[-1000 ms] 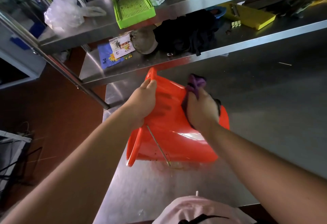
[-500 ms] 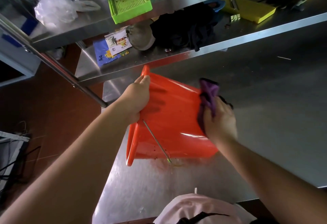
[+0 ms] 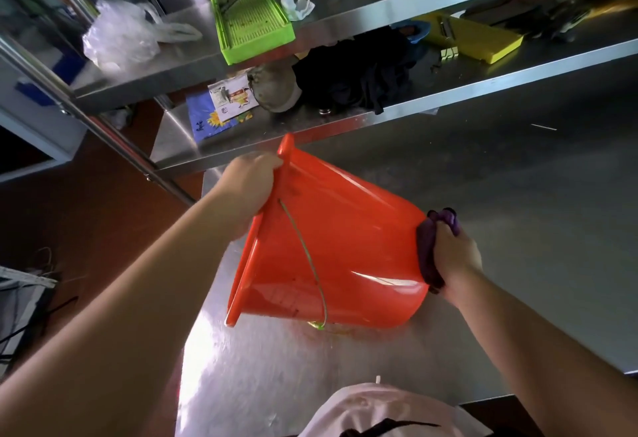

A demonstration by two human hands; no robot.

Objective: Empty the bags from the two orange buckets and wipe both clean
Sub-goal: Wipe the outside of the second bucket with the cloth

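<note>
One orange bucket (image 3: 348, 253) lies tipped on its side on the steel table (image 3: 518, 215), its mouth facing left and its wire handle hanging down across its wall. My left hand (image 3: 250, 188) grips the upper rim near the handle lug. My right hand (image 3: 452, 257) presses a purple cloth (image 3: 429, 250) against the bucket's bottom end at the right. Only this one bucket is in view, and its inside is hidden.
Two steel shelves (image 3: 448, 91) overhang the table's far edge. They hold a green tray (image 3: 248, 19), a clear plastic bag (image 3: 121, 34), dark cloth (image 3: 359, 74), a yellow slicer (image 3: 476, 39) and paper packets (image 3: 228, 100). Red floor (image 3: 86, 202) lies left of the table.
My right hand has slid the purple cloth along the bucket's wall from near the middle to its bottom end. My left hand kept hold of the rim.
</note>
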